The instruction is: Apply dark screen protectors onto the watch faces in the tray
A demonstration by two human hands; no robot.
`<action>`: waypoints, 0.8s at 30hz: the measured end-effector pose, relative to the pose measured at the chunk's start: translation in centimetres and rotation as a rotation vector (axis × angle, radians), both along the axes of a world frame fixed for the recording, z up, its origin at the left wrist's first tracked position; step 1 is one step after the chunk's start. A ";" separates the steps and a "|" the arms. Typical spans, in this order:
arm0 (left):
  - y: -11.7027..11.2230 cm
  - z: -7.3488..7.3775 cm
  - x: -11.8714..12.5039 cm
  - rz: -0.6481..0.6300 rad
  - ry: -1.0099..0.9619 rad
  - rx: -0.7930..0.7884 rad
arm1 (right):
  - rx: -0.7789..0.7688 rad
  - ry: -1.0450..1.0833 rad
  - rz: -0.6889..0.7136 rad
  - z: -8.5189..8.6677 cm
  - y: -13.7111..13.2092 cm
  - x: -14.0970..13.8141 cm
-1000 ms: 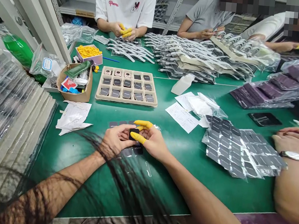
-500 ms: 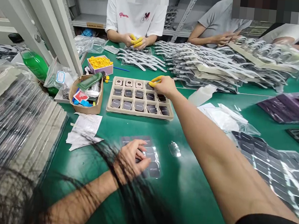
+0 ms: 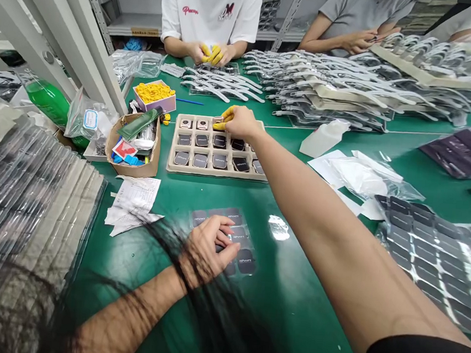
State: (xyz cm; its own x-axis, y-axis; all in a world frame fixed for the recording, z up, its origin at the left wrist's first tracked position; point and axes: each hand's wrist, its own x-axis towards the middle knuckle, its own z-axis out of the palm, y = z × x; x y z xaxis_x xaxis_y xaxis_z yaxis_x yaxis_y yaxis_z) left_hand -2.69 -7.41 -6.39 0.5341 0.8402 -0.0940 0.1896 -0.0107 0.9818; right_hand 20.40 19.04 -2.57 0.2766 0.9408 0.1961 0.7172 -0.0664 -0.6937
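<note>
My right hand [image 3: 237, 122], with yellow finger cots, reaches over the back row of a beige tray [image 3: 174, 143] of small square watch bodies and pinches one of them at the tray's third back slot. My left hand [image 3: 207, 249] lies on a clear sheet of dark square stickers [image 3: 241, 242] near me on the green table, its fingers curled and pressing down on the sheet. A scrap of clear film [image 3: 279, 227] lies just right of the sheet.
A cardboard box of odds and ends [image 3: 134, 140] and a box of yellow cots [image 3: 155, 94] stand left of the tray, with papers [image 3: 133, 200] below. Sticker sheets in plastic [image 3: 432, 245] lie at right. Stacked trays fill the left edge. Other people work across the table behind piles of straps [image 3: 335, 92].
My right hand has shifted a little left along the tray's back row and now pinches a watch body. My left hand stays on the sticker sheet.
</note>
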 end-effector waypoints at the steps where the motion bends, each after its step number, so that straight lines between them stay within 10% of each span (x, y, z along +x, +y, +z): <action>1: 0.1 0.2 0.0 0.004 -0.005 -0.015 | 0.024 0.083 -0.003 0.4 -1.3 -0.6; 7: 0.4 0.5 0.1 0.159 -0.113 -0.122 | -0.002 0.782 0.240 0.6 -18.5 -4.7; 11: 0.4 0.3 0.0 0.136 -0.049 0.000 | -0.148 1.050 0.063 -1.7 -29.0 -6.5; 24: -0.6 0.3 0.2 0.014 0.004 0.204 | -0.309 0.889 0.214 -1.9 -31.6 -6.3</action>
